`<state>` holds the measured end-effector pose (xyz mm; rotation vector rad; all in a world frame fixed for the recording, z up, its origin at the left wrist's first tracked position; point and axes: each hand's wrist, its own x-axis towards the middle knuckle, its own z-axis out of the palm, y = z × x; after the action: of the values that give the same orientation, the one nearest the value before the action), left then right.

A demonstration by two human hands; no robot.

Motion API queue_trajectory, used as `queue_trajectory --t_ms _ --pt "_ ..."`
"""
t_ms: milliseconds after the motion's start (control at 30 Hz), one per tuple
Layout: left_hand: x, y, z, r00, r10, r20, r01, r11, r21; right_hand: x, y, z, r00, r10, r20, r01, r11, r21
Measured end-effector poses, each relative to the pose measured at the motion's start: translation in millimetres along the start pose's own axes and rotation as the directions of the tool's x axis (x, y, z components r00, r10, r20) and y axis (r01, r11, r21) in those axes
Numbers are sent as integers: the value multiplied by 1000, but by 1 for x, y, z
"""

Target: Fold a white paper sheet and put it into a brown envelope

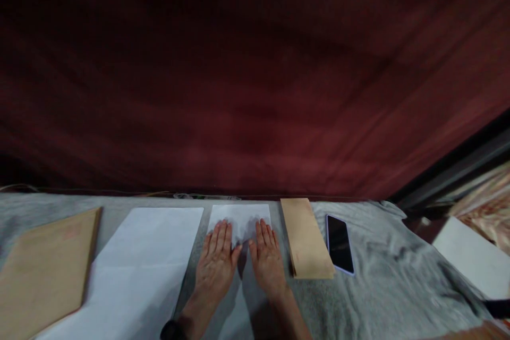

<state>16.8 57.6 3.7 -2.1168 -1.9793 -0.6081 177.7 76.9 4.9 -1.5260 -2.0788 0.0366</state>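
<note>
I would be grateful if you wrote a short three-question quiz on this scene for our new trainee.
1. True or false: the left hand and right hand both lie palm down with their fingers flat on the narrow white sheet.

2. Fill in the blank: seen from the person's own side, the wide white sheet lies to the ____ of both hands.

3. Which thing lies just to the right of the narrow brown paper stack?
A) the narrow white sheet
B) the phone
C) the wide white sheet

Key: 1 true; 2 left; 3 B.
</note>
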Motion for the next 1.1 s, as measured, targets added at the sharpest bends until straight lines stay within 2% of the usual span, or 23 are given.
queue_trajectory --t_ms 133,300,467,667,767,933,1100 --pt "1 -4 1 998 17 66 -18 1000 5 15 -10 1 994 -76 81 75 997 18" --pt "1 -5 3 992 50 112 -53 998 21 43 -27 19 977 -158 145 156 987 24" --pt "2 -5 8 998 6 60 -5 1000 -30 67 -21 37 988 -84 128 93 993 -69" --pt "2 -4 10 998 -18 64 23 997 -67 66 19 34 998 35 61 -22 978 -209" --pt "3 -6 9 997 -22 69 26 998 -59 64 30 34 996 85 14 -79 962 -262" --pt "3 -16 8 995 10 95 -3 998 -70 63 34 40 995 87 -40 -95 957 -273" --pt "-3 -16 9 999 28 40 -23 991 -132 66 33 38 994 110 -17 -111 959 -261"
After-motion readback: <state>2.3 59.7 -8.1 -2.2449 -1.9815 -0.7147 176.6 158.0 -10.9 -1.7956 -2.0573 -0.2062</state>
